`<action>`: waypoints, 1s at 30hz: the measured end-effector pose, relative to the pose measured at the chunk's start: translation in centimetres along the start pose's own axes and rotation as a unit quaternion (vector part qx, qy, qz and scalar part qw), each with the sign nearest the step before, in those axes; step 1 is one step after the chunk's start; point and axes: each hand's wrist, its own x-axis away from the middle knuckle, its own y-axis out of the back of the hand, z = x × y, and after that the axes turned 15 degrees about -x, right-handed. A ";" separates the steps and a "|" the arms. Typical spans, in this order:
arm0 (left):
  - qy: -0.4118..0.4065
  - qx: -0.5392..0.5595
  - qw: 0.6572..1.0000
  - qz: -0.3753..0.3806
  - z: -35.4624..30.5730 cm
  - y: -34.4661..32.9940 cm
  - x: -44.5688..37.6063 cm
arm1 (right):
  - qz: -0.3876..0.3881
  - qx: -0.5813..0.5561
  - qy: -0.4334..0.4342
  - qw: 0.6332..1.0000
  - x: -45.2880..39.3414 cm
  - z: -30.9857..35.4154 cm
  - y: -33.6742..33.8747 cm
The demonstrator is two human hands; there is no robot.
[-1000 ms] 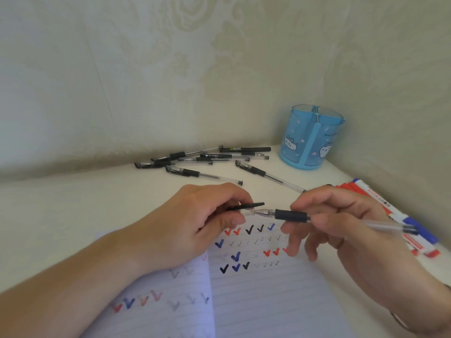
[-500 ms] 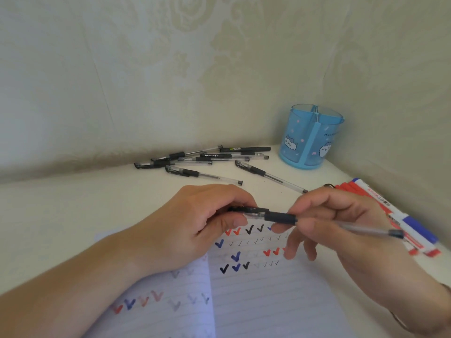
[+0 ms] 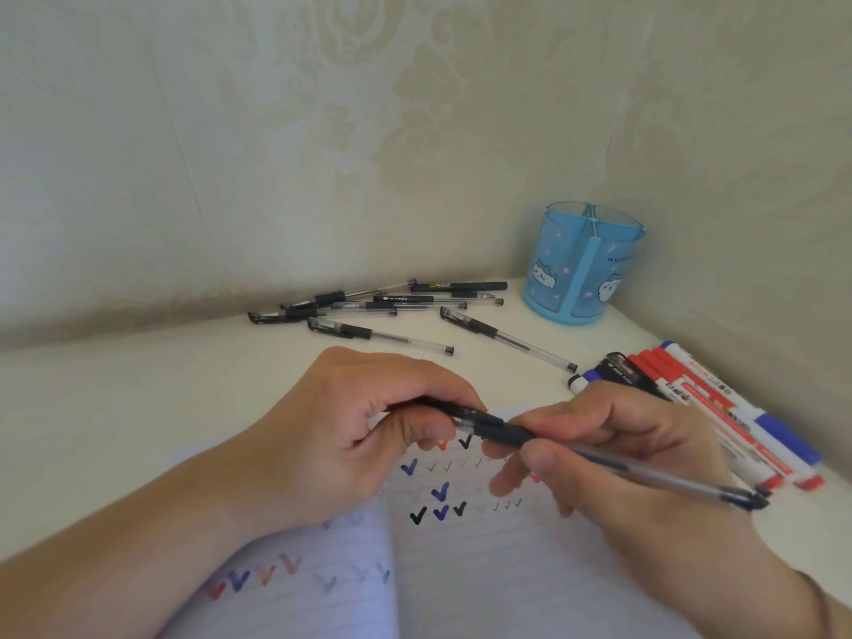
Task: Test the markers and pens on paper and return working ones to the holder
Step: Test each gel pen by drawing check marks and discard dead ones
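Lower centre: notebook (image 3: 461, 583) open, tick marks on page. Above it, left hand (image 3: 369, 431) pinching black cap (image 3: 442, 406), now pushed over tip of gel pen (image 3: 599, 458) pinched in right hand (image 3: 645, 454); a second ago cap and tip apart. Judgement: pen tested, capped, bound for holder. Right edge: markers (image 3: 719, 408). Centre: loose pens (image 3: 382, 306). Upper right: blue holder (image 3: 583, 265), seemingly empty.

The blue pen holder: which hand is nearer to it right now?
Right. The right hand sits below the blue pen holder, gripping the pen; the left hand is farther left.
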 end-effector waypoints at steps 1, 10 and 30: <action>0.013 0.014 1.000 0.005 0.1 -0.1 0.0 | 0.003 0.019 0.016 1.000 0.0 0.0 -0.3; 0.096 -0.180 0.977 0.061 2.7 0.3 0.1 | 0.023 0.117 0.023 0.993 -1.9 2.5 3.1; 0.257 -0.376 0.888 0.063 6.2 0.5 0.1 | -0.061 0.552 -0.179 0.812 -2.8 4.0 10.0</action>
